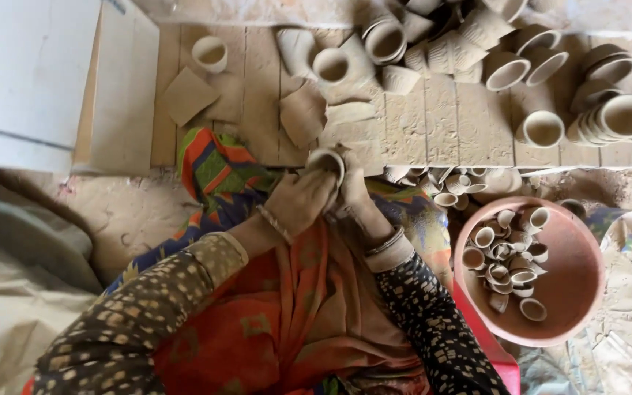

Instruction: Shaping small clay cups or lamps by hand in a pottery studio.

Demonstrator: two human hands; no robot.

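the spotted dark sleeves (148, 307) and an orange cloth (294, 314) on the lap are closest. above them the left hand (298, 201) and the right hand (352, 192) hold one small clay cup (327, 161), fingers clamped around it from both sides, just before the wooden board (440, 124) with many unfired cups (543, 128). to the right stands a pink basin (579, 281) with tiny clay cups (506, 260).

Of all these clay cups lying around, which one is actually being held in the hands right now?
The clay cup gripped between the left hand and right hand, above the lap. The others sit on the wooden board or in the pink bowl.
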